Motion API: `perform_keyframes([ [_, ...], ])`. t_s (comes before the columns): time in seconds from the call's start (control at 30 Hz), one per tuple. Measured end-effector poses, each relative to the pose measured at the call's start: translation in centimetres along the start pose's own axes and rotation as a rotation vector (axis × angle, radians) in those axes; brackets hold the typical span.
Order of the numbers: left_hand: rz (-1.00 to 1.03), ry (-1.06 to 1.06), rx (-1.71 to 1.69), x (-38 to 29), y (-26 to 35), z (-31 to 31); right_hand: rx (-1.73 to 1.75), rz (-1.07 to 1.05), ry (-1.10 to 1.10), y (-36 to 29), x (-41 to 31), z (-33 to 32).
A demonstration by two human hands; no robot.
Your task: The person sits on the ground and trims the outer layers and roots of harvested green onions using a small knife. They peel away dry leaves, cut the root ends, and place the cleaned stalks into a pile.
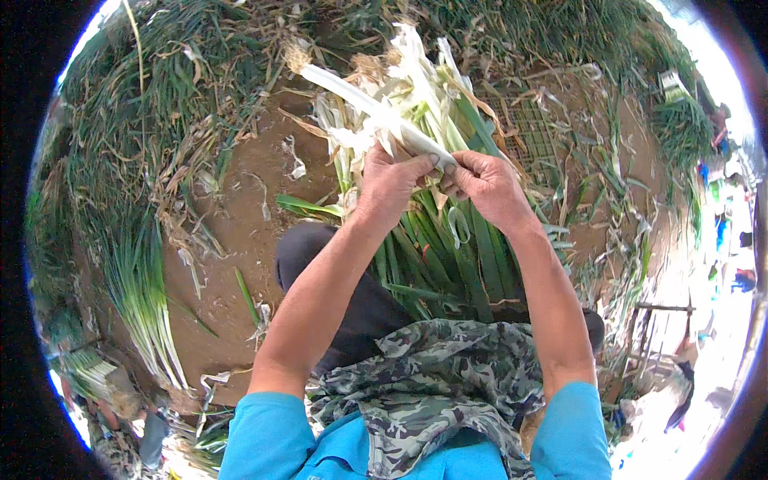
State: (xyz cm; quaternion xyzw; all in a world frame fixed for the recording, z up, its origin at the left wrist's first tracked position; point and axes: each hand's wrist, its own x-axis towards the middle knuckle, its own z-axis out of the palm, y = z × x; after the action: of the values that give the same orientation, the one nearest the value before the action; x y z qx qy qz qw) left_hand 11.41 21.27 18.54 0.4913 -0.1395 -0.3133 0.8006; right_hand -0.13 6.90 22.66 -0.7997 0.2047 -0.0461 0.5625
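Note:
A long white leek or large green onion point(354, 96) slants from its root tuft at upper left down to my two hands. My left hand point(393, 177) pinches its stem between thumb and fingers. Close beside it, my right hand point(483, 180) grips the same stem, with the two thumbs nearly meeting. Loose pale outer skin hangs from the stem near my left hand. Beneath my hands lies a pile of the same vegetables, with white stalks point(432, 102) pointing away from me and green leaves point(456, 258) towards my lap. A camouflage cloth point(456, 372) covers my lap.
Heaps of green leaves point(162, 60) spread across the back and left. A bunch of cleaned stalks point(150, 318) lies on the brown ground point(240, 240) at left, among dry peelings. Another bundle point(678, 114) is at upper right. A small wooden frame point(663, 307) stands at lower right.

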Motion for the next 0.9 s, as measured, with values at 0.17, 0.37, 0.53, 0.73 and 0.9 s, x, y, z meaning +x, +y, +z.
perform_keyframes([
  [0.17,-0.019,-0.027,-0.06,0.2,0.6,-0.6,-0.046,-0.033,0.121,-1.0,0.7,1.5],
  [0.37,0.113,0.138,0.004,0.7,0.5,-2.3,-0.523,-0.207,0.279,-1.4,-0.1,3.3],
  [0.53,0.0,0.495,-0.02,2.3,2.8,-4.9,-0.848,-0.132,0.357,3.0,-3.9,2.9],
  [0.73,0.018,0.423,0.037,1.2,3.6,-5.5,-0.863,-0.197,0.552,1.4,-4.7,3.1],
  [0.9,-0.046,0.355,-0.105,0.8,3.2,-3.9,-0.97,-0.171,0.599,1.2,-5.0,1.9],
])
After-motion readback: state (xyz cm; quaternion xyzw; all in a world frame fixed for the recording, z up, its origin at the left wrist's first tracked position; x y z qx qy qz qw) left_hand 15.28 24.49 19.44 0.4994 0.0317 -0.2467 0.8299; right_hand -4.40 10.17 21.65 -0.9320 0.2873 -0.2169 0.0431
